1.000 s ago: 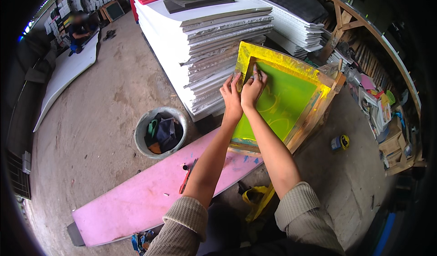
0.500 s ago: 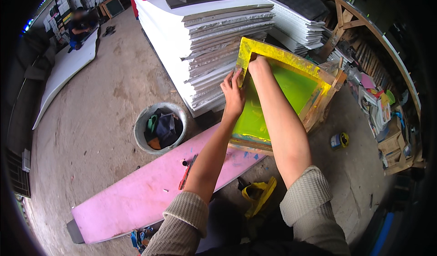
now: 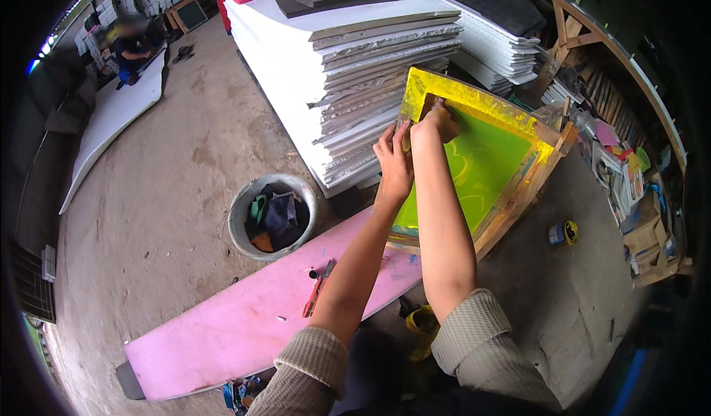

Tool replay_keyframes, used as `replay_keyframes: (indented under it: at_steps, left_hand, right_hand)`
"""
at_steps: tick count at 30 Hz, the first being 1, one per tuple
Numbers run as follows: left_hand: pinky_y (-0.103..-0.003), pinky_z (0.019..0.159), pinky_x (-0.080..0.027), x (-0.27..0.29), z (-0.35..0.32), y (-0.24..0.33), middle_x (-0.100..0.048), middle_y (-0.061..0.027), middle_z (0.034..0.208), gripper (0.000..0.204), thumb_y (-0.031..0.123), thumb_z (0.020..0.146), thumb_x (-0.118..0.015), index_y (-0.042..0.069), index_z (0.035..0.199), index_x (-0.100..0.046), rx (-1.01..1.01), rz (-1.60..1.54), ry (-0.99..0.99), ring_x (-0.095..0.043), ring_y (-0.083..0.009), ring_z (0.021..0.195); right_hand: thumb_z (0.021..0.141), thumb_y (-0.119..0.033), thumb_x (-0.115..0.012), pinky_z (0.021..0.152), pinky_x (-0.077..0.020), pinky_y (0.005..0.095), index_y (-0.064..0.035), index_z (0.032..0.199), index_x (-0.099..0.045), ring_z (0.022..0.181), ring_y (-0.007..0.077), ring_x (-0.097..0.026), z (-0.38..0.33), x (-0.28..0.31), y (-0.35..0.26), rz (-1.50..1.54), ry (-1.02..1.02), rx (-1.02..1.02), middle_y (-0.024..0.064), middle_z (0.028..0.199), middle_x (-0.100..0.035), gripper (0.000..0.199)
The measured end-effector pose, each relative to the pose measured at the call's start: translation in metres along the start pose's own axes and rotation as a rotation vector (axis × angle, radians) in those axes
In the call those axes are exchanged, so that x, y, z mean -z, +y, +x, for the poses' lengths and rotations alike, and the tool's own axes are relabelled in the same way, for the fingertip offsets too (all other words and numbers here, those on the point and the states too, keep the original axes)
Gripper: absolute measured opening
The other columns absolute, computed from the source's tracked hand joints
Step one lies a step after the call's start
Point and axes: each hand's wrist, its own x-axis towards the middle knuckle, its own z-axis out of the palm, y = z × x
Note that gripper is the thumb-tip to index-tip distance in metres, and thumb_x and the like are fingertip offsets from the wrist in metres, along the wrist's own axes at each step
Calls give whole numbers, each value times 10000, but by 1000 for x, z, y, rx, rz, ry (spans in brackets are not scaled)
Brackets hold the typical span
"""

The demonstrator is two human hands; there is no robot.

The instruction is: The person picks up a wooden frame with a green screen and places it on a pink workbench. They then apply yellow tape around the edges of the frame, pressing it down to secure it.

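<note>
Both hands [image 3: 415, 146] press the screen frame's [image 3: 474, 98] top-left corner.

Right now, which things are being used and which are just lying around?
In use: yellow screen frame, left hand, right hand, pink board.
Lying about: bucket of rags, stack of white sheets, small tin.

white sheet stack [image 3: 355, 68] crowds frame's [image 3: 481, 164] left, right side open

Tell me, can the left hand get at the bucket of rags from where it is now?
Probably yes: the left hand rests on the frame's edge, and nothing stands between it and the bucket lower left.
</note>
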Motion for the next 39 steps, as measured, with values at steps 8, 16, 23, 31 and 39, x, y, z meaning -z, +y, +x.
replay_keyframes:
  at_steps: [8,16,23,31,39]
  left_hand:
    - [-477,958,-276,-8,0,7,-320,-207,1286,699,-60,681,-557,146,1314,-345,-18,-26,-35,-333,-392,1104]
    - [-470,963,-272,-5,-1,2,-344,-197,1274,679,-47,683,-568,132,1302,-352,-20,-9,-36,-338,-378,1129]
    - [-480,966,-256,9,6,-16,-329,-219,1287,687,-15,701,-577,151,1322,-333,-73,36,-56,-323,-401,1139]
    - [-484,968,-266,9,3,41,-290,-246,1264,632,-11,729,-554,98,1310,-329,-108,151,-80,-297,-418,1130]
    - [-331,947,-387,-54,7,82,-496,-158,1227,345,36,864,-486,-2,1207,-486,320,-463,-638,-497,-253,1118]
  right_hand:
    - [821,-24,-500,539,-391,277,-33,777,-512,595,149,-474,122,-21,8,381,-22,-342,57,720,-541,47]
    - [865,-62,-475,577,-460,283,-56,822,-507,630,181,-519,111,-30,11,250,-247,-282,39,717,-524,54]
    - [878,-80,-443,651,-527,336,-73,956,-524,699,213,-562,118,53,-14,-8,-257,-232,63,826,-554,112]
    - [869,5,-466,722,-469,259,-93,1084,-563,800,154,-570,194,127,-90,120,-158,208,28,950,-586,255]
    - [778,-47,-579,876,-373,436,11,1191,-451,1051,333,-439,184,175,-118,-655,-58,1248,166,1001,-520,437]
